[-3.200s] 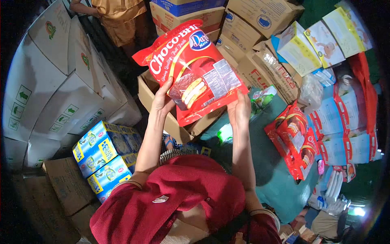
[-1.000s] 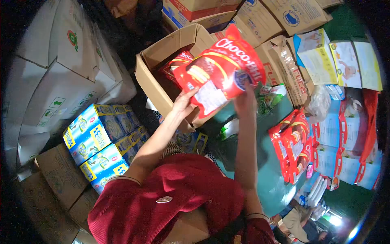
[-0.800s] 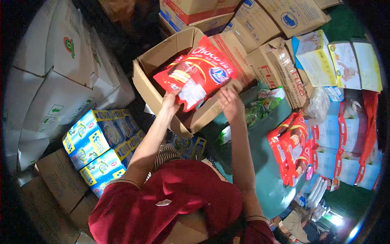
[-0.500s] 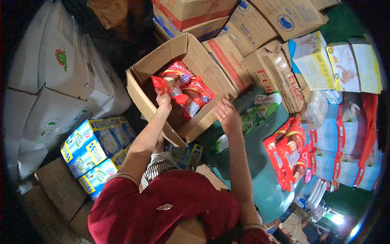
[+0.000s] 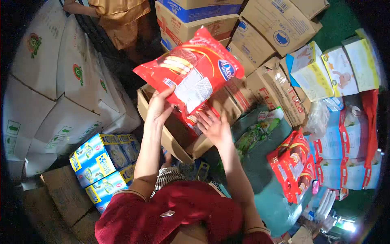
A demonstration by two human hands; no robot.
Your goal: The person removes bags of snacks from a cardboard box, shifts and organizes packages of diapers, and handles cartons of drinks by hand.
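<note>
My left hand grips the lower edge of a red bag of chocolate pies, lifted above an open cardboard carton. The bag's back faces up, with a pale printed label and a blue logo. Just below the bag, my right hand is open with fingers spread, and I cannot tell whether a fingertip touches it. Another red bag shows partly inside the carton, mostly covered by the lifted one. More red bags of the same look lie on the green table to the right.
A green plastic packet rests on the table behind my right hand. Blue-and-yellow boxes stand at left, beside tall white cartons. Brown cartons are stacked behind. A person in orange-brown clothing stands at the top left.
My left hand has raised one red bag out of the carton, up and to the right. My right hand has moved left and down, from the carton's edge to below the bag.
</note>
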